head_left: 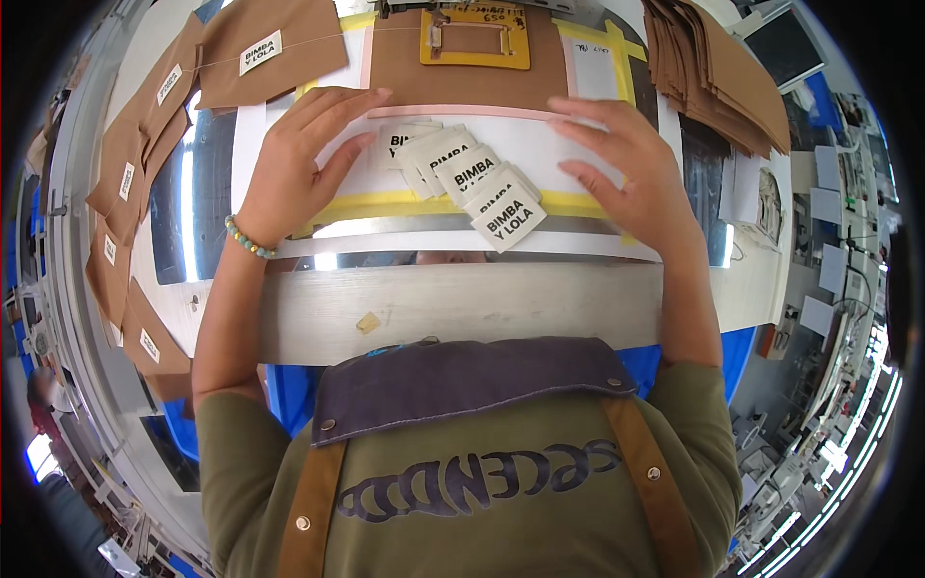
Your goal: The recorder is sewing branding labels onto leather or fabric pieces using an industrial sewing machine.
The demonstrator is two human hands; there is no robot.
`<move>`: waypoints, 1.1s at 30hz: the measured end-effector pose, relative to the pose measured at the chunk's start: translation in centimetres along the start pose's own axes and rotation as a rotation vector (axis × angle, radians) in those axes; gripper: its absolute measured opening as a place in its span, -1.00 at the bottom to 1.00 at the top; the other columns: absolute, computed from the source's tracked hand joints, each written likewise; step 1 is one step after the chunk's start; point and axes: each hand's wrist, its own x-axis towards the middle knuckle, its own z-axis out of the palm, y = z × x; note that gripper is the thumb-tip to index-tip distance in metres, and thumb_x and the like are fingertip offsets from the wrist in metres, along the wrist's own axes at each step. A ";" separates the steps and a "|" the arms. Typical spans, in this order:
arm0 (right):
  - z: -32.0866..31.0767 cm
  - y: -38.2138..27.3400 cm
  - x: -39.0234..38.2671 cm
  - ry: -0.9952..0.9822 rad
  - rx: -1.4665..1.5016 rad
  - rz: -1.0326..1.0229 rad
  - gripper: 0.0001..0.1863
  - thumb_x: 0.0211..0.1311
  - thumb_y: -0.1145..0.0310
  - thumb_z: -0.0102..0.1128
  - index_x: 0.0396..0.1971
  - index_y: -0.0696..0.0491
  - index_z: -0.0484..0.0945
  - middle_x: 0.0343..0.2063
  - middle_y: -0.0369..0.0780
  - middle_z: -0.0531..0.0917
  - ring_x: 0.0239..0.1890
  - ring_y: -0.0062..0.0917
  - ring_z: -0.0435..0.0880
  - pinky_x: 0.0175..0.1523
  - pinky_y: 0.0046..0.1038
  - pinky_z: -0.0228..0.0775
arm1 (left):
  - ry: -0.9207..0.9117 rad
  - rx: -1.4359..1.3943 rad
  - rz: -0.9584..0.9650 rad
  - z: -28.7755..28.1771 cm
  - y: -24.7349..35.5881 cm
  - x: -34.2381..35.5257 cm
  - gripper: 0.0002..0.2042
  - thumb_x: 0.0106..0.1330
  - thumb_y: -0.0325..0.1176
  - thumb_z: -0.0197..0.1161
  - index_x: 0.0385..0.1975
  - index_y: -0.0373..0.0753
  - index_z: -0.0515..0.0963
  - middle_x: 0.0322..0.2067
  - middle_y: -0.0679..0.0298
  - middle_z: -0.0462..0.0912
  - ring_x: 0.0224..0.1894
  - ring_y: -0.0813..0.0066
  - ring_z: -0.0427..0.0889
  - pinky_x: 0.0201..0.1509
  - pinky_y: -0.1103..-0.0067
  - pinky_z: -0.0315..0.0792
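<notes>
A flat brown fabric panel (409, 72) lies under the machine's head, its near edge along a pink strip (462, 112). My left hand (308, 154) rests by that panel's left near corner, fingers stretched out and thumb apart. At the right near corner is my right hand (617, 159), its fingers spread and the fingertips at the panel's edge. Neither hand holds anything. Between them, a fanned pile of white fabric labels (509, 220) with black print sits on the white work surface. A yellow template frame (475, 60) with a rectangular opening lies on the panel.
Brown panels with sewn-on labels (260, 82) trail down the left side, a thread running between them. At the right is a thick stack of brown panels (713, 77), with a dark screen (785, 43) beyond. Yellow tape (385, 204) borders the work surface. A metal table edge (462, 299) runs before me.
</notes>
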 end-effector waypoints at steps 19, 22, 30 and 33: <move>5.1 -3.8 4.6 -0.084 0.453 0.183 -0.84 0.42 0.41 0.39 -0.18 0.20 0.69 -0.30 -0.17 0.65 -0.36 -0.40 0.66 -0.20 -0.37 0.52 | -0.129 -0.162 0.068 2.8 2.3 -0.7 -0.50 0.46 -0.48 0.32 0.41 -0.29 0.55 0.47 0.10 0.53 0.52 0.05 0.45 0.59 0.24 0.36; 3.1 -1.2 5.5 -0.064 0.399 0.219 -0.81 0.46 0.40 0.36 -0.09 0.20 0.75 -0.28 -0.21 0.70 -0.34 -0.51 0.67 -0.18 -0.43 0.52 | -0.183 -0.255 -0.004 2.5 2.9 -0.8 -0.47 0.47 -0.48 0.31 0.45 -0.29 0.50 0.49 0.08 0.50 0.55 0.02 0.41 0.62 0.23 0.32; 2.6 5.6 11.1 0.029 0.268 0.394 -0.73 0.49 0.29 0.39 0.06 0.08 0.81 -0.40 -0.34 0.79 -0.33 -0.79 0.68 -0.25 -0.63 0.47 | -0.020 -0.173 -0.040 0.9 1.0 1.9 -0.39 0.44 -0.48 0.33 0.52 -0.21 0.44 0.51 0.14 0.50 0.53 0.01 0.43 0.62 0.21 0.32; 4.2 7.2 13.1 0.019 0.338 0.402 -0.75 0.46 0.34 0.34 -0.01 0.09 0.84 -0.26 -0.15 0.89 -0.23 -0.51 0.86 -0.06 -0.44 0.65 | -0.020 -0.042 0.072 1.3 -0.1 3.7 -0.42 0.44 -0.48 0.33 0.49 -0.21 0.48 0.48 0.18 0.54 0.53 0.00 0.43 0.61 0.19 0.35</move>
